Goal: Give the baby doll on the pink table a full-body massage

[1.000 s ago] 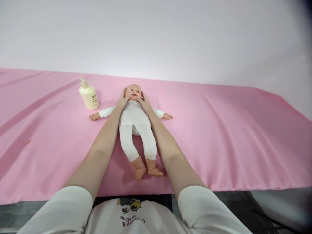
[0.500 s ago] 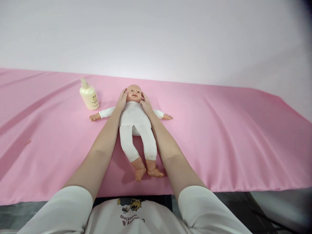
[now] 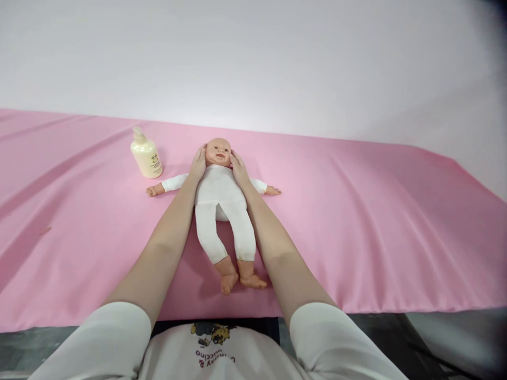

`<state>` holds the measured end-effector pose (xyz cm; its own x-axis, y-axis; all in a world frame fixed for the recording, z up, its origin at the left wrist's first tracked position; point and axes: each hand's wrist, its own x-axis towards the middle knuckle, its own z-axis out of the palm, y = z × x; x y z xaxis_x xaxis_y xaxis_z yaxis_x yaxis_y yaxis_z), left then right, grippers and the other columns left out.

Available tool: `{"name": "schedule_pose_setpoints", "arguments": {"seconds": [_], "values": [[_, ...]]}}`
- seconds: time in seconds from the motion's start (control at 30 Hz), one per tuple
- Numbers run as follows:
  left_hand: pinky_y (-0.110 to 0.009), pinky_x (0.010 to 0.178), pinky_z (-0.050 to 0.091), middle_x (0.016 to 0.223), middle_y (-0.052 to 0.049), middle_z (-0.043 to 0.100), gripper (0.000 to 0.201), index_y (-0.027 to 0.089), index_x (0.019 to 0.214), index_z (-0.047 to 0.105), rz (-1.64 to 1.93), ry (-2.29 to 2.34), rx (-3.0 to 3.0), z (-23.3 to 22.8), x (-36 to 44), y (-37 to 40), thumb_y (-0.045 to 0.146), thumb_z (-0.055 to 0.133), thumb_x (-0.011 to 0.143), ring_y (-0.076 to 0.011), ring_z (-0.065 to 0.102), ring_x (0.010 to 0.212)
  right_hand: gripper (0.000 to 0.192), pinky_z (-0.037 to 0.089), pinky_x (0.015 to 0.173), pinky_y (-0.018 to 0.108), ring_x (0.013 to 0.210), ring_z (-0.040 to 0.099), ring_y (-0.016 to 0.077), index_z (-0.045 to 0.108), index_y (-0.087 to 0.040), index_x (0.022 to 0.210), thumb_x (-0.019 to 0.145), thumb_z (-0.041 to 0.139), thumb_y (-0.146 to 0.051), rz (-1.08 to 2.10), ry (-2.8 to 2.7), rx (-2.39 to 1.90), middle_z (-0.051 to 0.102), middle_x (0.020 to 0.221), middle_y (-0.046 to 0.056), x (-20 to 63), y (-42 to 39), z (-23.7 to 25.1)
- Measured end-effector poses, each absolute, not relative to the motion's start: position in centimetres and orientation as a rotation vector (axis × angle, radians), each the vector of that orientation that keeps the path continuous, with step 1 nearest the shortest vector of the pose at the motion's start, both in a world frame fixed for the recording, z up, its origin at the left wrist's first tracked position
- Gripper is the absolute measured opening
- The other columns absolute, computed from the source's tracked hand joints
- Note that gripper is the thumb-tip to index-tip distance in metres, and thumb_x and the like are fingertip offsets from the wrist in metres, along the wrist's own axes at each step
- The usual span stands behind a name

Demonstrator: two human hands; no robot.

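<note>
A baby doll [image 3: 220,184] in a white suit lies on its back, its head away from me and its bare feet towards me. My left hand [image 3: 198,162] is cupped along the left side of the doll's head, fingers extended against the cheek. On the opposite side, my right hand [image 3: 238,166] rests against the other cheek in the same way, so the head is held between both palms. Parts of the fingers are hidden behind the head. The doll's arms stretch out sideways beneath my forearms.
A pale yellow pump bottle [image 3: 147,157] stands upright left of the doll, beyond its outstretched arm. Pink cloth [image 3: 336,227] with soft folds covers the table. Behind it rises a white wall [image 3: 253,63]. A small brownish mark [image 3: 45,231] shows at the far left.
My right thumb has shifted from the doll's jaw up along its cheek. Both hands stay at the head, and the doll and bottle keep their places.
</note>
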<state>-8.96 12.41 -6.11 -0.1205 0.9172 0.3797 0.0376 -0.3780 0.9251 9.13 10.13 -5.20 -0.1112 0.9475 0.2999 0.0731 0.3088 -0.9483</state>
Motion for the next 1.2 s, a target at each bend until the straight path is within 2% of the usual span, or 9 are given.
{"name": "schedule_pose_setpoints", "arguments": {"seconds": [0.13, 0.27, 0.33, 0.53, 0.63, 0.8, 0.93, 1.07, 1.2], "values": [[-0.037, 0.127, 0.034, 0.158, -0.016, 0.05, 0.077, 0.015, 0.143, 0.053, 1.552, 1.077, 1.422, -5.9, -8.9, 12.4, 0.071, 0.05, 0.09, -0.0265, 0.044, 0.151, 0.106, 0.041, 0.126, 0.043, 0.146, 0.049, 0.0299, 0.039, -0.01, 0.153, 0.073, 0.077, -0.068, 1.066, -1.418, -0.941, 0.046, 0.162, 0.017, 9.2, 9.5, -4.7], [-0.039, 0.128, 0.033, 0.165, -0.018, 0.037, 0.101, 0.014, 0.155, 0.04, 1.467, 1.078, 1.46, -5.3, -8.7, 11.4, 0.056, 0.08, 0.072, -0.0316, 0.037, 0.155, 0.106, 0.041, 0.125, 0.045, 0.144, 0.05, 0.028, 0.031, -0.011, 0.157, 0.074, 0.081, -0.055, 1.145, -1.42, -0.955, 0.043, 0.164, 0.014, 9.4, 9.4, -4.6], [-0.042, 0.127, 0.034, 0.167, -0.018, 0.034, 0.112, 0.017, 0.159, 0.034, 1.432, 1.074, 1.46, -5.0, -8.6, 10.7, 0.047, 0.086, 0.065, -0.033, 0.038, 0.154, 0.103, 0.04, 0.126, 0.044, 0.145, 0.05, 0.026, 0.029, -0.013, 0.158, 0.076, 0.081, -0.048, 1.152, -1.434, -0.97, 0.041, 0.165, 0.012, 9.6, 9.7, -4.8], [-0.048, 0.129, 0.031, 0.168, -0.007, 0.035, 0.099, 0.03, 0.162, 0.032, 1.376, 1.02, 1.413, -4.2, -8.4, 10.0, 0.039, 0.079, 0.075, -0.0324, 0.031, 0.158, 0.103, 0.042, 0.124, 0.046, 0.142, 0.053, 0.0268, 0.028, -0.012, 0.158, 0.071, 0.079, -0.032, 1.193, -1.42, -0.91, 0.043, 0.164, 0.015, 9.9, 10.5, -5.7], [-0.05, 0.128, 0.033, 0.167, -0.004, 0.038, 0.087, 0.031, 0.161, 0.033, 1.352, 1.027, 1.332, -3.7, -8.4, 10.0, 0.033, 0.067, 0.082, -0.0318, 0.033, 0.157, 0.091, 0.043, 0.124, 0.049, 0.142, 0.054, 0.0279, 0.034, -0.016, 0.154, 0.072, 0.07, -0.028, 1.177, -1.411, -0.907, 0.046, 0.162, 0.013, 9.5, 10.5, -5.6], [-0.05, 0.128, 0.034, 0.167, -0.003, 0.039, 0.071, 0.027, 0.159, 0.038, 1.353, 1.02, 1.269, -3.4, -8.7, 10.0, 0.032, 0.052, 0.09, -0.0306, 0.037, 0.155, 0.068, 0.041, 0.126, 0.045, 0.14, 0.056, 0.0242, 0.046, -0.017, 0.144, 0.078, 0.057, -0.031, 1.1, -1.393, -0.902, 0.055, 0.155, 0.01, 8.6, 10.3, -5.3], [-0.042, 0.131, 0.026, 0.169, -0.008, 0.034, 0.072, 0.023, 0.156, 0.04, 1.392, 1.107, 1.387, -3.8, -8.4, 9.8, 0.05, 0.059, 0.092, -0.0277, 0.03, 0.159, 0.06, 0.042, 0.125, 0.041, 0.144, 0.052, 0.0204, 0.049, -0.018, 0.143, 0.088, 0.048, -0.044, 1.057, -1.349, -0.981, 0.052, 0.158, 0.009, 8.8, 10.2, -5.2], [-0.037, 0.133, 0.019, 0.168, -0.017, 0.033, 0.094, 0.016, 0.155, 0.038, 1.473, 1.189, 1.559, -4.3, -7.9, 9.6, 0.053, 0.078, 0.079, -0.0288, 0.027, 0.16, 0.072, 0.038, 0.127, 0.041, 0.148, 0.047, 0.0216, 0.045, -0.018, 0.148, 0.09, 0.059, -0.058, 1.019, -1.408, -0.993, 0.047, 0.161, 0.01, 9.3, 9.6, -5.2], [-0.037, 0.133, 0.017, 0.166, -0.015, 0.036, 0.09, 0.018, 0.152, 0.043, 1.47, 1.173, 1.627, -4.2, -7.8, 9.0, 0.053, 0.081, 0.078, -0.0288, 0.026, 0.16, 0.085, 0.036, 0.128, 0.04, 0.144, 0.05, 0.0197, 0.037, -0.01, 0.154, 0.089, 0.071, -0.054, 0.963, -1.481, -0.994, 0.047, 0.161, 0.013, 9.3, 9.0, -5.1]]}}
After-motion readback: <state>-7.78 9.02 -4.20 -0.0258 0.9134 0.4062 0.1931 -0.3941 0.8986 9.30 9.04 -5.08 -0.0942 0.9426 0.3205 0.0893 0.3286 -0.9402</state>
